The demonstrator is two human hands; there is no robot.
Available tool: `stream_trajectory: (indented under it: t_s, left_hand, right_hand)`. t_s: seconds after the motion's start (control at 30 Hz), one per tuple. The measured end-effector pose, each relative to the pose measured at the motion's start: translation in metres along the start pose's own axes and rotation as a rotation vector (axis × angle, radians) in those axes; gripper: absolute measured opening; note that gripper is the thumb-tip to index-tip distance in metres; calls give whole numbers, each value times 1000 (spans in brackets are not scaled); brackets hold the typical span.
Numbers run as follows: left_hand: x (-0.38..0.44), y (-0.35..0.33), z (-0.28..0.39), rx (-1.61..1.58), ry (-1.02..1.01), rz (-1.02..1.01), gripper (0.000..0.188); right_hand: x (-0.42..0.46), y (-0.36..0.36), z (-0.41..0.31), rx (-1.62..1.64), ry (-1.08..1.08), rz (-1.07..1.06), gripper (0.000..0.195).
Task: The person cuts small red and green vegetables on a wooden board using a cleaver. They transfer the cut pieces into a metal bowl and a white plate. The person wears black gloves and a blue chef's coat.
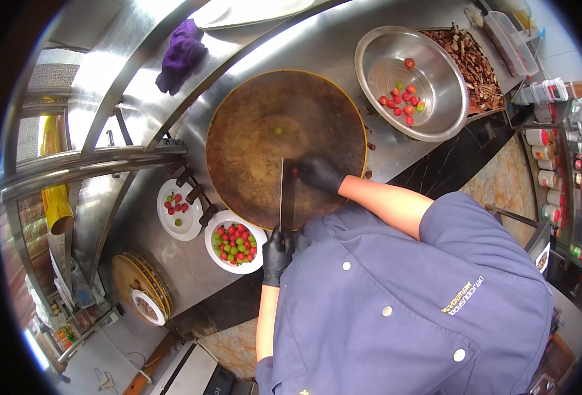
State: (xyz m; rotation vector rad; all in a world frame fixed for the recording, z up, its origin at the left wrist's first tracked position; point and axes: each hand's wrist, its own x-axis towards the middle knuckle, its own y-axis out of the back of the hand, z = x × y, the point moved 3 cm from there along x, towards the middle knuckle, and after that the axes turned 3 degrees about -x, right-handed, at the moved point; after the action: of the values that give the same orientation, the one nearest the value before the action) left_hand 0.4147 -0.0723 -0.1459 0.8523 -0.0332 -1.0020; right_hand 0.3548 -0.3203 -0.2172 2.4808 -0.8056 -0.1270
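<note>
A large round wooden chopping board [244,123] lies before me. My left hand [277,254], in a black glove, grips the handle of a cleaver [288,195] at the board's near edge. The blade stands edge-on over the board. On its right side, my black-gloved right hand [322,173] pinches a small red fruit [296,171], apparently a cherry tomato; the fingers partly hide it. A small green fruit [278,131] rests alone near the middle of the board.
Left of the board stand a white bowl [259,264] of red and green fruits and a white plate [162,207] with several more. Far right, a steel basin [362,54] holds several red and green pieces beside a tray of brown strips [468,69]. Metal rack bars [133,153] curve across the left.
</note>
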Motion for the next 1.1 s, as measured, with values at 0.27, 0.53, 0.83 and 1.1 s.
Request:
stream_trajectory:
  t_s: [0.27, 0.53, 0.83, 1.1]
  left_hand:
    - [-83, 6, -73, 133, 42, -36, 43]
    - [-105, 16, -50, -52, 17, 285, 30]
    - [-88, 10, -54, -332, 126, 396, 24]
    - [-68, -16, -66, -617, 187, 336, 29]
  right_hand:
    - [1, 10, -15, -68, 19, 5, 26]
    - [11, -27, 6, -161, 166, -346, 43]
    - [19, -34, -43, -406, 186, -430, 28]
    - [17, 21, -46, -22, 123, -92, 25]
